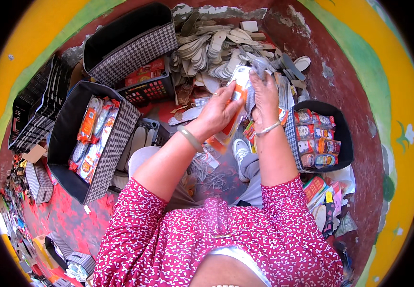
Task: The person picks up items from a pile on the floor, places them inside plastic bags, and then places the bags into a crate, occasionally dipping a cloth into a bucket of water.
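My left hand [218,109] is closed on an orange and white plastic packet [238,92], which is tilted, its lower end hanging below my fingers. Close beside it, my right hand [265,99] grips a grey, thin piece [250,101] that looks like an insole, with crinkled clear plastic [259,63] around the upper end. The two hands almost meet in front of a large pile of loose pale insoles [216,43]. Whether the grey piece sits inside the packet, I cannot tell.
On the left a houndstooth fabric bin [106,158] holds several orange packets. Another such bin [135,60] stands behind it, near a black plastic crate [149,91]. To the right, a fabric bin [290,138] contains rows of small packs. A peeling red wall [345,81] curves behind.
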`<state>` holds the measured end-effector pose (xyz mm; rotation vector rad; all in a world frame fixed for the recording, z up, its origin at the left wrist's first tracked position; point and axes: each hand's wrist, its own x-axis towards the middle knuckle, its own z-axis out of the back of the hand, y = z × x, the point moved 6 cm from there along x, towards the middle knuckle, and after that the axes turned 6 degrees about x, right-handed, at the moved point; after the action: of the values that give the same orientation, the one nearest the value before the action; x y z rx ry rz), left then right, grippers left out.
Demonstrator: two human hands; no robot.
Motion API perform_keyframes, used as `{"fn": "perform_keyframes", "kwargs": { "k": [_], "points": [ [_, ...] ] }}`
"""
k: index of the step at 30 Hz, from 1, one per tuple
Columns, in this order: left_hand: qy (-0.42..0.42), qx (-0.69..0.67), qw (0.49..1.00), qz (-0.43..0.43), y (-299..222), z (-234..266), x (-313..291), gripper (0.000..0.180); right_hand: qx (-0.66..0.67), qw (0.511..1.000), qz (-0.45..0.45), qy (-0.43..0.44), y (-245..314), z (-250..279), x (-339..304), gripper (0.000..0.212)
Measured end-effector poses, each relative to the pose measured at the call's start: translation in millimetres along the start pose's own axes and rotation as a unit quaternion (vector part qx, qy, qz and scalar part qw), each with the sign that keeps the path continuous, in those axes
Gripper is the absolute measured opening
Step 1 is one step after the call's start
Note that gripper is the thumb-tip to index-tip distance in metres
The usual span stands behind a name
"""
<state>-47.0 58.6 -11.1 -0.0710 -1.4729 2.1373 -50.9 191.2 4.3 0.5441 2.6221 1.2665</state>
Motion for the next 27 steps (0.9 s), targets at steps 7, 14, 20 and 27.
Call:
{"fn": "perform_keyframes", "kwargs": {
  "k": [7,14,20,27],
  "points": [
    [0.239,-0.749,0.614,0.072,18.4,2.1,5.6,0.071,0.134,0.980,-0.057,0.139,26.0,-41.7,-19.1,0.043],
    [0.089,-0.698,0.683,0.196,-1.6,1.1,-3.9,0.059,-0.499,0.802,0.287,0.158,8.0,-44.9,-21.6,0.043],
    [0.044,-0.729,0.676,0.097,38.3,22.0,13.1,0.052,-0.433,0.819,0.246,0.284,-16.1,-75.8,-70.1,0.040],
    [0.059,-0.793,0.604,0.058,20.8,51.6,11.1,0.055,-0.464,0.686,0.385,0.407,-30.4,-99.7,-123.6,0.040]
  ]
}}
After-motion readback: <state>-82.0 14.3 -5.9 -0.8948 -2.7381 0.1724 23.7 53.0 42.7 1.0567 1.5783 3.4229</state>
